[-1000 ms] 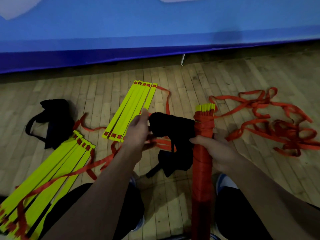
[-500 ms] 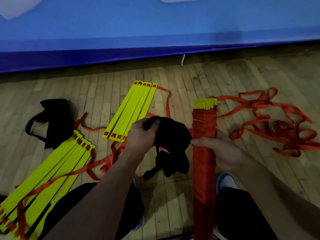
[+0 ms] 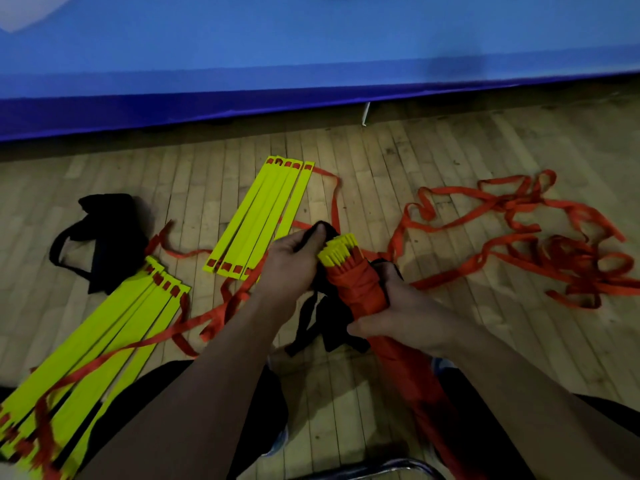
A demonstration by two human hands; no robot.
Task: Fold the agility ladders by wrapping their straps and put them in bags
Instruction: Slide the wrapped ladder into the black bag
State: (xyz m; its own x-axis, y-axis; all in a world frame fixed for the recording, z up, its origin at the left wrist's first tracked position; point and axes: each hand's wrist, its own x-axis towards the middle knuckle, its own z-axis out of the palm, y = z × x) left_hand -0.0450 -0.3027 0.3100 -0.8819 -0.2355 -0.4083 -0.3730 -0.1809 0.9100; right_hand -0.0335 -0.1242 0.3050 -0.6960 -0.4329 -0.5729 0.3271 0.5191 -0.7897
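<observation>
My right hand (image 3: pixel 398 308) grips the wrapped ladder bundle (image 3: pixel 356 282) near its upper end, tilting it toward eleven o'clock so that the yellow rung tips (image 3: pixel 337 251) point at the mouth of the black bag (image 3: pixel 332 313); my left hand (image 3: pixel 294 265) pinches the bag's rim (image 3: pixel 320 230) at the bundle's ten o'clock, holding the opening up and apart, as I judge, so the tips can enter. The bundle sits at the centre of the view, above my knees: a stack of yellow rungs bound tightly in orange strap along its whole visible length, only the rung ends bare. Two unwrapped ladders lie flat on the wooden floor (image 3: pixel 398 174), one (image 3: pixel 263 216) at twelve o'clock of my left hand, one (image 3: pixel 93 344) at eight o'clock; loose orange strap (image 3: pixel 519 237) sprawls at three o'clock. A second black bag (image 3: pixel 104 237) lies at nine o'clock.
</observation>
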